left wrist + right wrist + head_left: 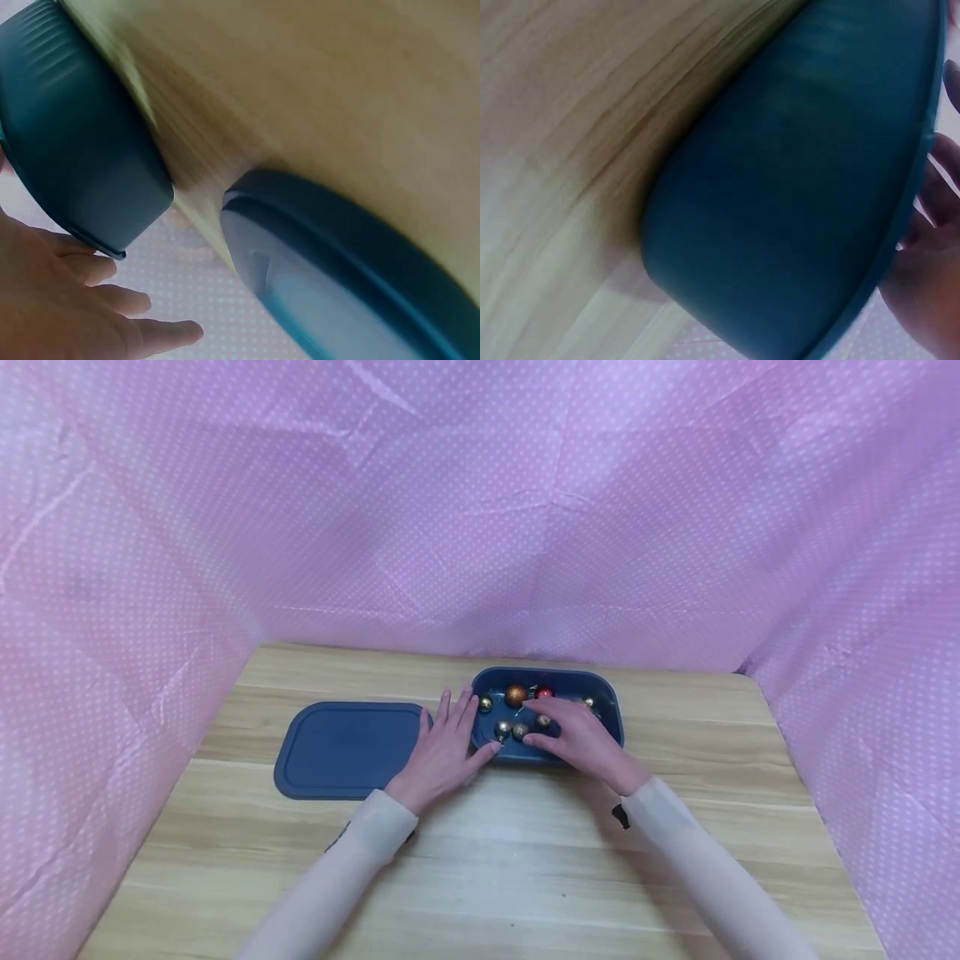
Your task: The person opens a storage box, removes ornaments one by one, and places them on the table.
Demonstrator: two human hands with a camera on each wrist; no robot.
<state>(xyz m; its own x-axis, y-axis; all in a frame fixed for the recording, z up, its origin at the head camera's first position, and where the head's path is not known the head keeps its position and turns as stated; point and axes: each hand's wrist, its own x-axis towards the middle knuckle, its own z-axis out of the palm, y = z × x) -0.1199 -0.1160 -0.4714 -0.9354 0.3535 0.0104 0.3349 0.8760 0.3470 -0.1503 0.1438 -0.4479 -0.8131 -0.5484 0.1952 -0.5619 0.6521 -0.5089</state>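
Blue container [603, 714] sits on the wood worktop [480, 868], toward the back edge & a bit right of centre, lid off. Its blue lid [345, 747] lies flat on the worktop just left of it, top up; the two are close w/ a narrow gap, seen in left wrist view (container [75, 142], lid [352, 255]). Inside the container: small round baubles, incl. an orange glittery one [515, 695], a red one [544, 692], and several gold/silver ones, e.g. [486, 702], [502, 727], [520, 730]. Left hand [444, 752] lies flat, fingers straight & spread, against the container's left end, w/ thumb along the near rim; grip apart, holding nothing. In left wrist view the fingers [112, 300] stretch out beside the container wall. Right hand [573, 735] reaches over the near rim into the container, fingertips down among the gold/silver baubles near the front; whether its grip is clamped on a bauble: cannot tell, the hand's back hides the fingertips. Right wrist view shows mostly the container's outer wall [795, 195] w/ fingers [930, 247] past the rim. Pink dotted cloth [480, 502] walls the worktop on three sides.
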